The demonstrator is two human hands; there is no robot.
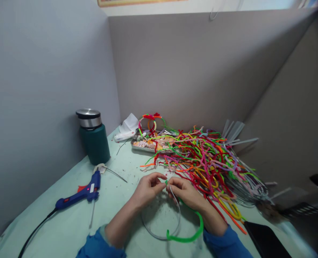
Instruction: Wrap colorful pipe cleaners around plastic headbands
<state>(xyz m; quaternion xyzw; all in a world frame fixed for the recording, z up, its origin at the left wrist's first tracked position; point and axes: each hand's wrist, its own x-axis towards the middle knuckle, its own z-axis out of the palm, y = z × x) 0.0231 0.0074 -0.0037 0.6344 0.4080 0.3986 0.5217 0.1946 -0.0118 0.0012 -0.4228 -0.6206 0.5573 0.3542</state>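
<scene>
My left hand (148, 189) is closed at the table's middle, its thumb and fingertips beside a small green bit on a thin grey hoop (161, 238). My right hand (184, 191) pinches the top of that hoop, fingertips nearly meeting those of the left. A bright green fuzzy pipe cleaner (187, 239) runs from under my right hand, curving down and round to a bent end by the hoop's lower edge. The hoop hangs below both hands. What exactly lies between the left fingertips is too small to make out.
A blue glue gun (78, 195) with its cord lies at left, near a teal bottle (95, 143). A metal tray (142, 148) stands at the back. Tangled colourful pipe cleaners (202, 154) and grey hoops fill the right. A black flat object (266, 240) lies front right.
</scene>
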